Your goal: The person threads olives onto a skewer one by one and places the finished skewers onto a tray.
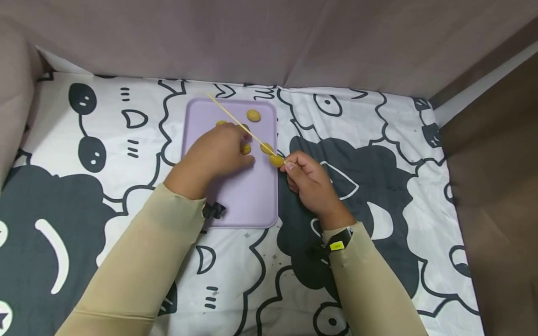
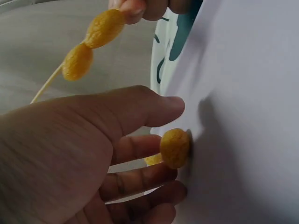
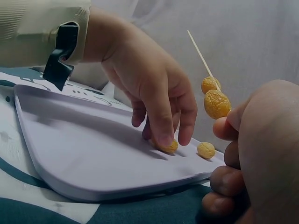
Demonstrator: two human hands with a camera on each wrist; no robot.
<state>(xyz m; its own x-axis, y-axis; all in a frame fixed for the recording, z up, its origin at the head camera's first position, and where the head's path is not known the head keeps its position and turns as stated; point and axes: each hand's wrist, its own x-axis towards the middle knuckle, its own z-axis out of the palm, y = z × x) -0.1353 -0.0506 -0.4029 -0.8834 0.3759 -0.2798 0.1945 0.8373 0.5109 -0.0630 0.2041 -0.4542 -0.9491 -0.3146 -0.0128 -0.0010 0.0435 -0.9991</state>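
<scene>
My right hand (image 1: 308,182) pinches the lower end of a thin wooden skewer (image 1: 229,114) between thumb and fingertips. Two wrinkled yellow oval pieces (image 3: 217,103) are threaded on it, close to the fingers; the rest of the stick slants up bare to the left. Over the pale purple tray (image 1: 241,205), my left hand (image 1: 220,151) reaches down with spread fingers around a loose yellow piece (image 2: 175,148). In the left wrist view, the fingers lie beside and behind that piece, and the thumb stands apart from it.
Another yellow piece (image 1: 253,115) lies near the tray's far right corner, and one more (image 1: 221,122) shows partly behind the left hand. A patterned black and white cloth (image 1: 370,298) lies under the tray. Grey-brown fabric (image 1: 252,42) rises behind.
</scene>
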